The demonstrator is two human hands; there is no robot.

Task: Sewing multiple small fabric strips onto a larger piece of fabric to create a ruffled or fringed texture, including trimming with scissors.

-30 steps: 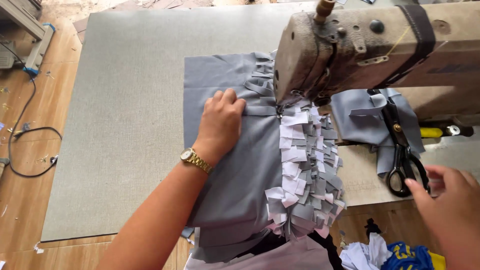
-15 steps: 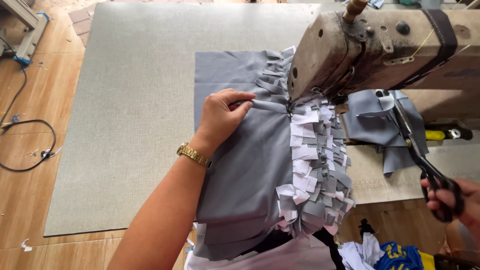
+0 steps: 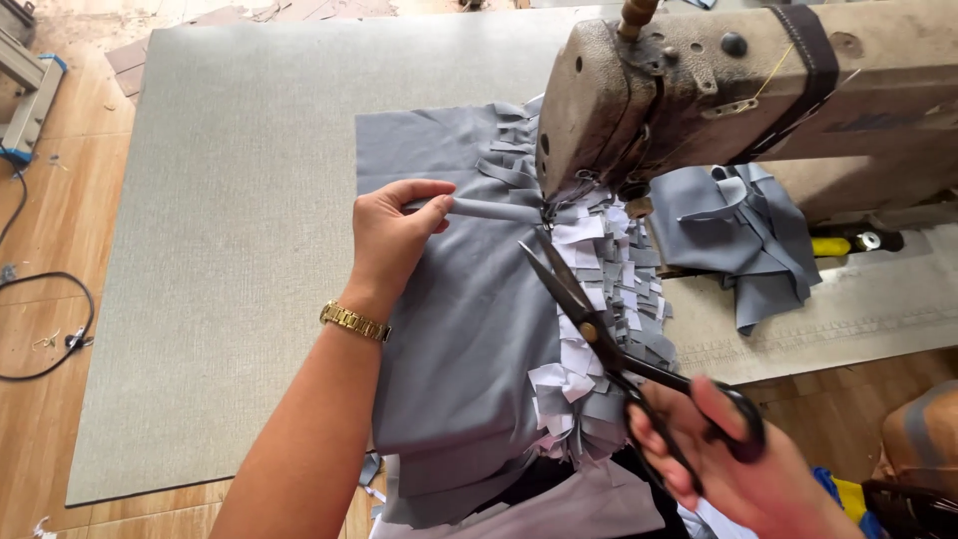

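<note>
Two hands are at work on one stack of grey woven fabric pieces (image 3: pixel 469 339), which lies on the flat grey-green felt-like table mat (image 3: pixel 230 230) under the head of a worn beige metal sewing machine (image 3: pixel 718 90). A narrow folded grey fabric strip (image 3: pixel 494 210) is pinched between thumb and fingers of the left hand (image 3: pixel 394 235) and drawn taut toward the needle area. A gold metal link wristwatch (image 3: pixel 354 321) is worn on that wrist. The long black steel scissors (image 3: pixel 599 329) are gripped through the handle loops by the right hand (image 3: pixel 728 459), with the blades slightly parted and the tips pointed at the spot just beside the presser foot.

For a clean cut, the strip is best kept under light tension, so that any thread stands clear of the cloth, and only the blade tips should be closed, close to the seam end but off the fabric itself.

Small white and grey paper-like tags (image 3: pixel 599 299) are fanned along the stack's edge, soft and ragged. Crumpled grey cloth offcuts (image 3: pixel 743 235) are heaped beside the machine, over the wooden table (image 3: pixel 60 200).
</note>
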